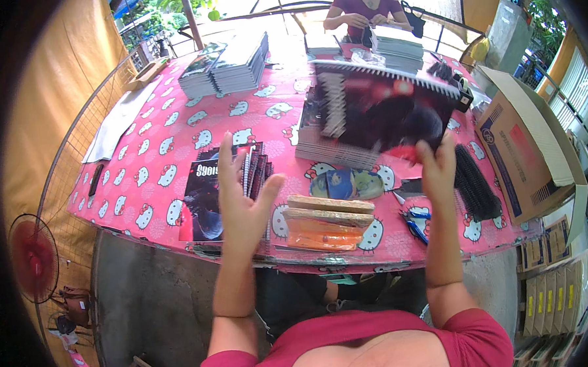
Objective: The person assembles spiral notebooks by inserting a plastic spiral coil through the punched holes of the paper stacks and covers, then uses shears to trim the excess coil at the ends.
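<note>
Right hand (439, 159) pinches the near right corner of a dark spiral-bound book (396, 110), thumb over the cover; the left hand (243, 195) is empty, its fingers spread. Blurred and tilted, the book hangs over the right part of the middle stack (337, 150), coil along its far edge. From this view I cannot tell whether the left hand touches the small pile of books (200, 204) behind it.

With only one corner held, the book could sag or twist free, and a low swing might catch its coil on the stack and push the upper copies askew. Left fingers spread this close to the small pile could also nudge it out of line.

Nearer lie a wrapped bundle (327, 228) and a blue-green pouch (346, 183); to the right, blue-handled pliers (415, 225), black binding coils (476, 183) and an open carton (525, 144). Farther off on the pink worktop (152, 173) stand more book stacks (226, 68), with another person (367, 13) beyond.
</note>
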The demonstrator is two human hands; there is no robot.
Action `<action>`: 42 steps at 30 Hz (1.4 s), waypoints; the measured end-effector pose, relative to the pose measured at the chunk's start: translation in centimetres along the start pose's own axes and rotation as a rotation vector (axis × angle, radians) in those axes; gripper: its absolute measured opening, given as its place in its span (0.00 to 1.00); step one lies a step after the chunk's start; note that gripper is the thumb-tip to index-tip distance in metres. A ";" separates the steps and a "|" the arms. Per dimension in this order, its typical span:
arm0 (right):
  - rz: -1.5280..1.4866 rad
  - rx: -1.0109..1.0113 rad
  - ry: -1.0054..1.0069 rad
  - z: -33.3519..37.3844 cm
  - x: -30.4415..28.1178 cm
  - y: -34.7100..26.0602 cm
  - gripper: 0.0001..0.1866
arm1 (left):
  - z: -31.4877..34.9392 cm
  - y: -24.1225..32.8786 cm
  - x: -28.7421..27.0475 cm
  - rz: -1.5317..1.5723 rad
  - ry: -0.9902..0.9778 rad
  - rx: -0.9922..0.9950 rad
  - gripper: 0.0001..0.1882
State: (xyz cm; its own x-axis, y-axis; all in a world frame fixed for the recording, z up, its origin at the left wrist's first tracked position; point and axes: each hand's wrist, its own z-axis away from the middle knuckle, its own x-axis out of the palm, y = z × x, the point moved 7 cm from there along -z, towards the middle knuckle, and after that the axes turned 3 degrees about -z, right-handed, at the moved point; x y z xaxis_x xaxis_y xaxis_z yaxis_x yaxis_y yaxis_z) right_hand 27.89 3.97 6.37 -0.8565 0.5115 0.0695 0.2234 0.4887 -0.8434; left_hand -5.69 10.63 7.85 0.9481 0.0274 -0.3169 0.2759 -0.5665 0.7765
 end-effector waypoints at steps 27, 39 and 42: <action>1.393 0.156 0.068 -1.2 -15.1 11.5 0.14 | 5.7 6.4 13.6 -0.449 -0.374 0.445 0.28; 0.858 -0.249 -0.240 4.1 -5.6 2.6 0.17 | 5.0 6.1 12.0 -0.214 -0.128 0.440 0.09; 0.565 -0.195 -0.307 8.2 -1.6 -1.7 0.17 | 5.1 5.9 12.1 -0.211 -0.150 0.404 0.10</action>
State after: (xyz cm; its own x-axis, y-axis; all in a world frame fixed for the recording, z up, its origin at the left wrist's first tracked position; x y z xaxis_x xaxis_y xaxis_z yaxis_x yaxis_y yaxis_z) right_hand 25.12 -3.47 3.35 -0.6700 0.5161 -0.5336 0.7317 0.3379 -0.5920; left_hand 6.60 3.44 5.85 0.8366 0.0743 -0.5428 0.3485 -0.8366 0.4226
